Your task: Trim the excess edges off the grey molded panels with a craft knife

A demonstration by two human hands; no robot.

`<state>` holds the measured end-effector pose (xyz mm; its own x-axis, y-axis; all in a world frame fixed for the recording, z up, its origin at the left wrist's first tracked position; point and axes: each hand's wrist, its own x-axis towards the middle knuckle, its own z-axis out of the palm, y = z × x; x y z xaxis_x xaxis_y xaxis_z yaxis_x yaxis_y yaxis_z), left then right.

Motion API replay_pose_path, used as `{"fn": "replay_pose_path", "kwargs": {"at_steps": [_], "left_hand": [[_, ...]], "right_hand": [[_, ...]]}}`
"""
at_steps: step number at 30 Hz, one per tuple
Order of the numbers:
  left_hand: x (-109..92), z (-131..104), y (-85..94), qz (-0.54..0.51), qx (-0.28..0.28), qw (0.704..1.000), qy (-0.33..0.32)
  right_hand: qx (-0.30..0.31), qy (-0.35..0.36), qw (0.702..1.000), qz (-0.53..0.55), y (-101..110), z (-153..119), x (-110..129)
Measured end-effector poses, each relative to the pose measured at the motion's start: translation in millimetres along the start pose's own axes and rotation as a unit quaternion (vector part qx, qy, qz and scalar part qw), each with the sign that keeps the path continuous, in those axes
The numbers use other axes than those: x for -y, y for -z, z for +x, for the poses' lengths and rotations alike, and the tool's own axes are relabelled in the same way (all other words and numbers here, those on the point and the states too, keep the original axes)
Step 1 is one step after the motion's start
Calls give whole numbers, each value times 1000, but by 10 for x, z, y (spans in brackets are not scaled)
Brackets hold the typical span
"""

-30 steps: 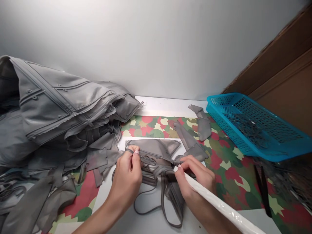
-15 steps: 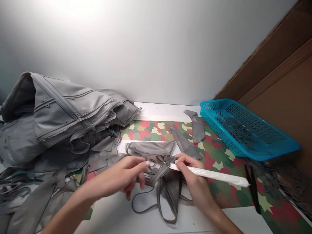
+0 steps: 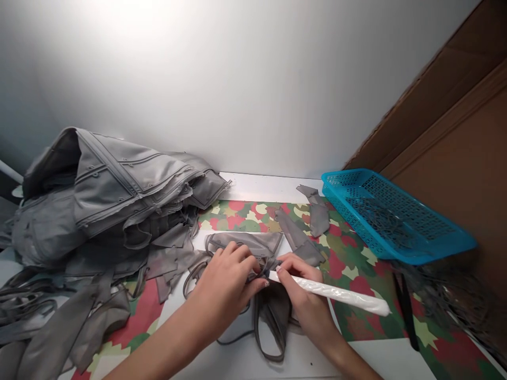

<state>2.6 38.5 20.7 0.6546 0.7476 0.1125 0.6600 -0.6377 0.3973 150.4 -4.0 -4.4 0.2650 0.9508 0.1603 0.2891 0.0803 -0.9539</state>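
Note:
My right hand (image 3: 303, 279) is closed round a slim white tool (image 3: 344, 296), its handle wrapped in shiny white film and slanting down to the right. The tool's tip is hidden among grey straps between my hands. My left hand (image 3: 233, 279) has its fingers curled down on the grey strapped leather-like piece (image 3: 273, 311), thumb towards the tool's tip. A looped strap of this piece hangs towards me over the white surface. Just behind my hands lies a grey panel (image 3: 245, 240) with stitched edges.
A large pile of grey stitched pieces (image 3: 119, 190) stands at the left, with loose strips (image 3: 55, 327) before it. At the right are a blue basket (image 3: 396, 221) of thin dark strips, black tweezers-like tool (image 3: 406, 311) and a cardboard box (image 3: 455, 121). Grey scraps (image 3: 319, 216) lie on camouflage-patterned sheeting.
My left hand has moved right and closed onto the grey piece, near the tool's tip. My right hand keeps hold of the white tool, and the view has shifted slightly.

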Motion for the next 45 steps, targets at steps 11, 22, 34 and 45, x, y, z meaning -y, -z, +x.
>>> {"fn": "replay_pose_path", "kwargs": {"at_steps": [11,22,34,45], "left_hand": [[90,27,-8,-239,-25,966,94],[339,37,162,-658,-111,705,239],[496,78,409,-527,-273,756,276],[810,-53,880,-396,-464,756,238]], "right_hand": [[21,18,999,-27,-4,-13,-28],[68,30,994,-79,-13,-54,-71],[37,38,994,-100,73,-20,-40],[-35,44,988,-141,190,72,-47]]}}
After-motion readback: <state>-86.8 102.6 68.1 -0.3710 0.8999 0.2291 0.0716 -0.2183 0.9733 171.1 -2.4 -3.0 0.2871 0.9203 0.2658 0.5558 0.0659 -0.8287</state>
